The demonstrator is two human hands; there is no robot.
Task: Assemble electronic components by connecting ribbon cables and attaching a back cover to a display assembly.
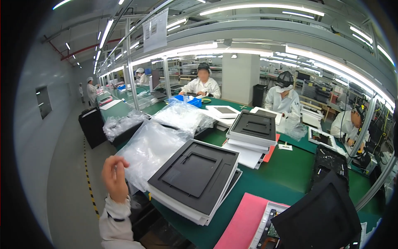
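My left hand (116, 182) is raised at the lower left, its fingers loosely bent and apart, with nothing visible in them. It is beside a clear plastic bag (151, 145); I cannot tell whether the fingertips touch it. Just right of the hand stands a stack of white-edged trays topped by a black panel with a raised frame (192, 170). At the lower right, a black sheet (319, 211) is tilted up over a white-framed device (262, 228) with a circuit board showing. The device lies on a pink mat (240, 222). My right hand does not show.
A second stack with a black panel (253, 126) stands farther back on the green table (286, 166). Clear plastic bags (184, 114) are heaped near a blue bin (192, 101). A black tray (329, 166) lies at right. Co-workers in white (282, 101) sit across the table.
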